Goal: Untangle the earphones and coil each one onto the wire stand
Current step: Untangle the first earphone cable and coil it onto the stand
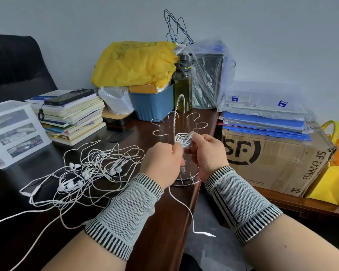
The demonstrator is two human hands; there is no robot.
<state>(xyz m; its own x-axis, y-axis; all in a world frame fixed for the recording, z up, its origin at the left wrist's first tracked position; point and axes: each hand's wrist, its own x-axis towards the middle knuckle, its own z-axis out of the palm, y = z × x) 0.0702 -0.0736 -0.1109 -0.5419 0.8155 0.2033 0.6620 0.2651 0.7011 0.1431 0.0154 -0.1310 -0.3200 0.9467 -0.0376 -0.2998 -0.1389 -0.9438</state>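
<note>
A chrome wire stand (177, 122) with hooked arms stands near the right edge of the dark desk. In front of it I hold a small coil of white earphone wire (183, 139). My right hand (208, 153) pinches the coil from the right. My left hand (163, 163) grips the same wire just below the coil. The wire's loose tail (192, 218) hangs down past the desk edge, ending in a plug. A tangled heap of white earphones (90, 171) lies on the desk to the left of my hands.
Stacked books (72, 118) with a phone on top and a white drawer unit (14, 132) stand at the left. A blue bin (153, 104), yellow bag, green bottle (182, 85) and plastic bags crowd the back. An SF cardboard box (272, 163) sits to the right.
</note>
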